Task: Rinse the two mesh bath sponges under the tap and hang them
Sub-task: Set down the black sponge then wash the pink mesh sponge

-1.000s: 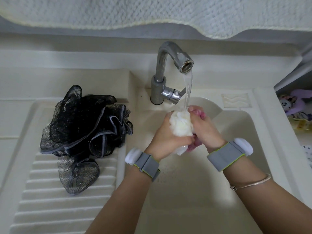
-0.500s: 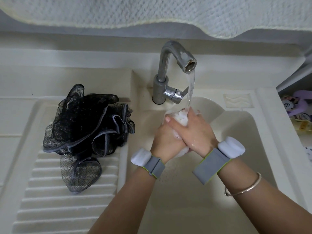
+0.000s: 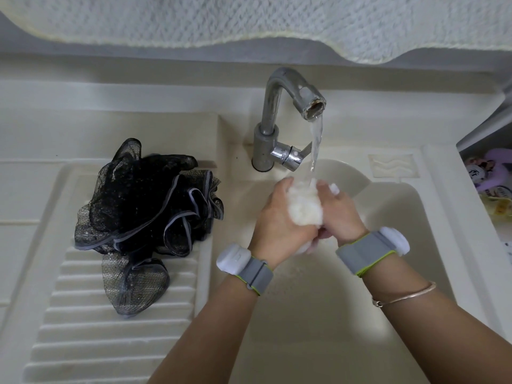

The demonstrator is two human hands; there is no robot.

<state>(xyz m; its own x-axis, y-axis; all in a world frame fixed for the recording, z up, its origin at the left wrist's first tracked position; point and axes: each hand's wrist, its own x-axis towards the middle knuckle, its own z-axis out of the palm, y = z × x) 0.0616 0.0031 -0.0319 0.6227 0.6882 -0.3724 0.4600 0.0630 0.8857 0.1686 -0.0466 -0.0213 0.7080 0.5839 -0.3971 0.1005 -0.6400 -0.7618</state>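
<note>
A white mesh sponge (image 3: 304, 207) is squeezed between my two hands under the running water of the metal tap (image 3: 288, 106). My left hand (image 3: 277, 223) grips it from the left, and my right hand (image 3: 339, 214) grips it from the right. Both hands hover over the basin of the cream sink (image 3: 401, 217). A black mesh sponge (image 3: 144, 206) with grey edging lies spread on the ribbed draining board (image 3: 91, 328) to the left, untouched.
A white towel (image 3: 249, 18) hangs above the sink at the top. Small purple and yellow items (image 3: 490, 173) sit on a shelf at the far right. The tap lever (image 3: 288, 155) points right, close behind the hands.
My right hand lay over the left half a second ago. The hands have since parted to either side, and the white sponge shows between them under the stream.
</note>
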